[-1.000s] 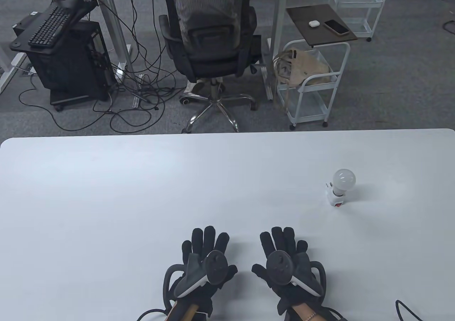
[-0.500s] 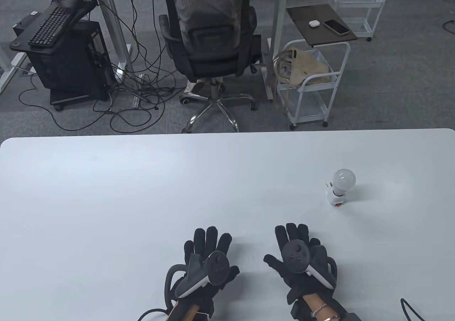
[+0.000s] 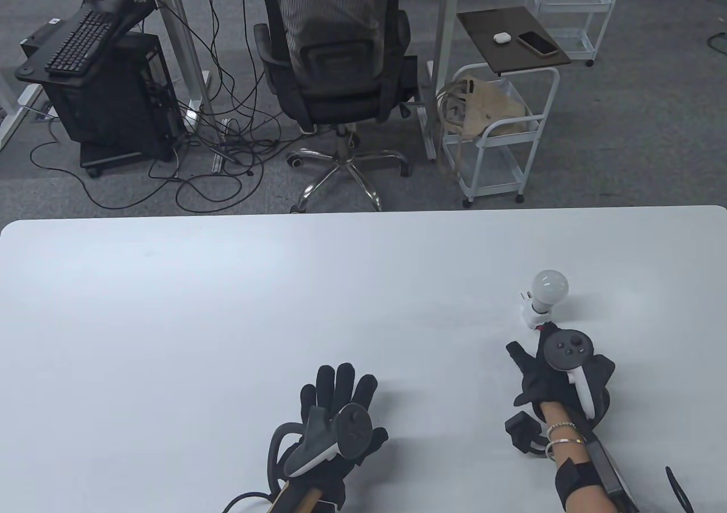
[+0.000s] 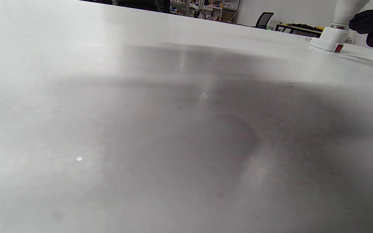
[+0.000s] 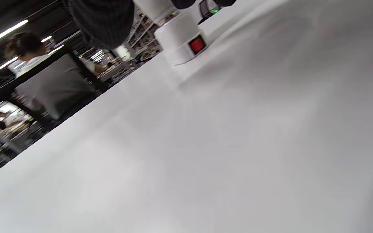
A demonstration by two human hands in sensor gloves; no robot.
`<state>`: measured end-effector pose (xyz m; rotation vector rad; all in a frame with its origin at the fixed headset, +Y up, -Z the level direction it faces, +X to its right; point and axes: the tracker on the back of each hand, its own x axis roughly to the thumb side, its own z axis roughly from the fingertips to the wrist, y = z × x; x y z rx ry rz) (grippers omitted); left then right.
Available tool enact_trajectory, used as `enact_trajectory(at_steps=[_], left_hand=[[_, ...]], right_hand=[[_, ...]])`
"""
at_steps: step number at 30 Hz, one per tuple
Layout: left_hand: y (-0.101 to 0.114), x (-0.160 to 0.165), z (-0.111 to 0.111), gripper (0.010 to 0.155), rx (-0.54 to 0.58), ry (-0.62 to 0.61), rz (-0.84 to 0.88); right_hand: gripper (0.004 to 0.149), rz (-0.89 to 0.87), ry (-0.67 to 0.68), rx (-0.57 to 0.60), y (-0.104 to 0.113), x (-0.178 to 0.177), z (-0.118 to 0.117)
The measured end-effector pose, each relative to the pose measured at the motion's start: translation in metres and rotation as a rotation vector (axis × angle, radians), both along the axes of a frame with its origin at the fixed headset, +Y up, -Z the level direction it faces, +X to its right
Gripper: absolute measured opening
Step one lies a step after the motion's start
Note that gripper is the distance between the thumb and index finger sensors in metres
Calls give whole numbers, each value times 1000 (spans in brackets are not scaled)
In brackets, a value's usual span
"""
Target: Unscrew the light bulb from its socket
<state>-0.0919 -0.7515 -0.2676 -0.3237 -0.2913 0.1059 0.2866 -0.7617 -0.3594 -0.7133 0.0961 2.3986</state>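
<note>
A white light bulb [image 3: 550, 287] stands screwed into a white socket [image 3: 531, 312] with a red switch, on the right side of the white table [image 3: 227, 308]. My right hand [image 3: 534, 355] is just in front of the socket, fingers open and close to it, holding nothing. In the right wrist view the socket [image 5: 180, 38] sits right below my fingertips [image 5: 102, 19]. My left hand [image 3: 339, 391] rests flat and empty near the table's front edge, fingers spread. The left wrist view shows the socket [image 4: 328, 42] far right with my right fingers [image 4: 372, 22] beside it.
A black cable [image 3: 679, 484] lies at the table's front right corner. Beyond the far edge stand an office chair [image 3: 335, 53] and a white cart [image 3: 500, 132].
My right hand has moved forward and to the right, from beside the left hand up to the socket. The left hand shifted slightly right. The bulb has not moved.
</note>
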Motion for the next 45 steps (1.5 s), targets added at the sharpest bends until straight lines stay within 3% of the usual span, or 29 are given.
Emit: enact_trajectory(at_steps=[4,8,13,23,28,33,45], left_hand=[[0,0,0,80,-2,1,-3],[1,-1,-1,80,0,9,-2],[0,-2,-2,80,-5,13,-6],[0,-2,-3,80,-22,13,-15],[2,-2,-3,80,-23,11,-5],[5,0,-1,80,-15,1,-1],[10,-5,-2,80,12,23,30]], right_hand=[[85,-86,-91,-29,-9,14,-19],[92,-279,-88,-79,-22,23,-39],[93,-332,-115,-117,-31,28,-55],[70,-413,-167,-122,-35,29,-64],[69,-401,-190,-50,-29,29,-57],[69,-423,-111,67,-17,18,-44],[69,-363,286,282,17,-51,9]])
